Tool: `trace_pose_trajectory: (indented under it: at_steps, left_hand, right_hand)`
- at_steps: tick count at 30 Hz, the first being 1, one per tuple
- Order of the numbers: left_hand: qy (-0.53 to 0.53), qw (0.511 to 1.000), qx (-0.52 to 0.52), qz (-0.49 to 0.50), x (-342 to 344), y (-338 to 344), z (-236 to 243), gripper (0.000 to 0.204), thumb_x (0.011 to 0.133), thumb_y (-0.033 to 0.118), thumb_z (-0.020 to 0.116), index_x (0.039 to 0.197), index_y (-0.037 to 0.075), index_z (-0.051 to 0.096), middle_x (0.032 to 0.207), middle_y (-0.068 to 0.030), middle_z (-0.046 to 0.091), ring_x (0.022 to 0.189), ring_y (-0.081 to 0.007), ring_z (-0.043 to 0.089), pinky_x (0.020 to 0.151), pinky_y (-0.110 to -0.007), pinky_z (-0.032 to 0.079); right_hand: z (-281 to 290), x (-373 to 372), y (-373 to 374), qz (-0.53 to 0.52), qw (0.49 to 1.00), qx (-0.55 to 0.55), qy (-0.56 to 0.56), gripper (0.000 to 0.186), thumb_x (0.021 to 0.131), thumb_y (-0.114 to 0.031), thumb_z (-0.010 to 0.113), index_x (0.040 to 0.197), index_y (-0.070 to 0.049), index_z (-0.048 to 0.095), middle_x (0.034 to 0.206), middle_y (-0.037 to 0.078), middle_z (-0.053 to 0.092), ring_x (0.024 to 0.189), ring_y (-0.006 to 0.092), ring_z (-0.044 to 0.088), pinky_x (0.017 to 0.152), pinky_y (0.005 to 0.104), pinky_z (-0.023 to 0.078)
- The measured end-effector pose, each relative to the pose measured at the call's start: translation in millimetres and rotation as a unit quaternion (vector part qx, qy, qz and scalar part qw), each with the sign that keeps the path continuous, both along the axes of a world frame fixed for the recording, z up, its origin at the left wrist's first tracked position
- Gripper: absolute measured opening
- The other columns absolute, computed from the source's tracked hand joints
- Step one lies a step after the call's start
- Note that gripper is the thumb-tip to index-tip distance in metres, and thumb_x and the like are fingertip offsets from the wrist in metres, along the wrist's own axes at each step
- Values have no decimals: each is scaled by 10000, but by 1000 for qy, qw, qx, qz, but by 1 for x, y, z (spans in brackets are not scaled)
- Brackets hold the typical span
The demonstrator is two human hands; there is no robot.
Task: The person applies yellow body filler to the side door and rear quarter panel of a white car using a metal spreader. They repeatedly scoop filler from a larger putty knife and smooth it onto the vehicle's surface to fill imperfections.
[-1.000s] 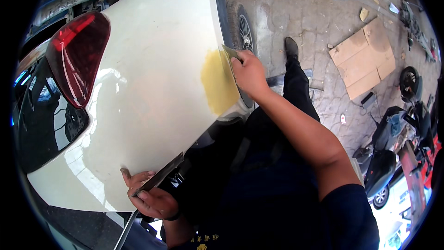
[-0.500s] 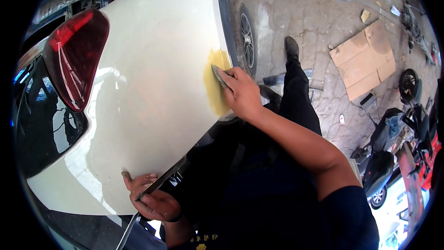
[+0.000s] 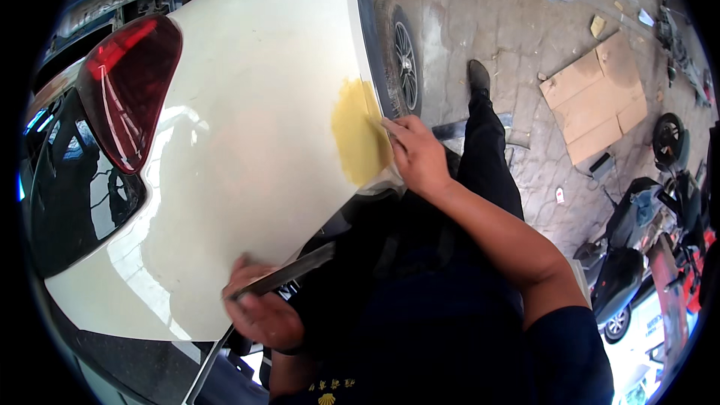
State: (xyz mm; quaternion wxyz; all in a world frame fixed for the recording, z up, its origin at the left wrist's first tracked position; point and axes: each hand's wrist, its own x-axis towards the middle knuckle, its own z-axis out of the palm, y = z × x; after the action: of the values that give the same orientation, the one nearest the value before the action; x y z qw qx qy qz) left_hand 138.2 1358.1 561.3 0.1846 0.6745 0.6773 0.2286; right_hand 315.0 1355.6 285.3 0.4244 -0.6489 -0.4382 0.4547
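Observation:
A patch of yellow filler (image 3: 355,142) lies on the white car body panel (image 3: 247,120), close to its right edge. Just off the patch's right side is my right hand (image 3: 423,159), fingers closed on a small flat filler spreader (image 3: 388,127) that is partly hidden by them. Down at the lower edge of the panel my left hand (image 3: 262,315), blurred by motion, grips a long dark flat plate (image 3: 296,270). The plate is tilted, its far end pointing to the right; I cannot tell whether filler lies on it.
A red tail light (image 3: 127,94) and dark rear window (image 3: 82,187) are at the left. The car's wheel (image 3: 405,64) stands beyond the panel edge. My leg (image 3: 484,150) is beside it. Flattened cardboard (image 3: 596,97) lies on the paving, with a motorbike (image 3: 626,262) at the right.
My right hand has moved right, taking the spreader off the middle of the patch toward the panel's edge. My left hand has shifted right and turned, so more of the dark plate shows.

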Motion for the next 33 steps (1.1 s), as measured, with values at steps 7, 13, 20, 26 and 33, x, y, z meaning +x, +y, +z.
trace_pose_trajectory:
  at_steps: [7, 13, 20, 26, 33]
  left_hand:
    - [-278, 923, -242, 111, 27, -2, -95, 272, 1154, 174, 466, 1192, -40, 629, 992, -30, 637, 910, -110, 542, 831, -291, 463]
    - [-234, 949, -205, 56, 33, 9, -85, 281, 1169, 187, 447, 1230, -33, 612, 1081, -17, 643, 974, -73, 541, 866, -242, 452]
    - [-188, 972, -106, 88, 28, 11, -80, 258, 1134, 146, 482, 1150, -50, 649, 912, -19, 629, 824, -88, 532, 766, -273, 478]
    - [-106, 980, -160, 42, 32, -14, -76, 281, 1089, 121, 548, 1237, -70, 692, 1041, -126, 742, 911, -193, 677, 843, -323, 533]
    - [64, 988, -132, -48, 18, -8, -35, 265, 1042, 70, 542, 1182, -72, 716, 1021, -234, 774, 913, -342, 766, 863, -399, 587]
  right_hand:
    - [87, 75, 1, -15, 769, -32, 638, 283, 1051, -91, 643, 1275, 74, 696, 1220, 120, 686, 1119, 204, 643, 1033, 332, 472]
    - [97, 87, -6, 189, 912, 45, 363, 296, 1020, -48, 658, 1302, 20, 721, 1186, 119, 686, 1091, 223, 655, 956, 342, 508]
    - [83, 89, -27, 79, 930, -60, 355, 244, 1036, -53, 649, 1265, 21, 690, 1151, 72, 701, 1084, 198, 660, 988, 362, 517]
    - [87, 32, -21, -146, 738, -198, 628, 266, 1077, -75, 621, 1323, 24, 649, 1251, 104, 718, 1133, 148, 668, 1029, 337, 534]
    - [55, 62, 16, -63, 876, -154, 452, 313, 1067, -148, 657, 1334, 14, 668, 1131, 25, 738, 996, 92, 658, 912, 296, 553]
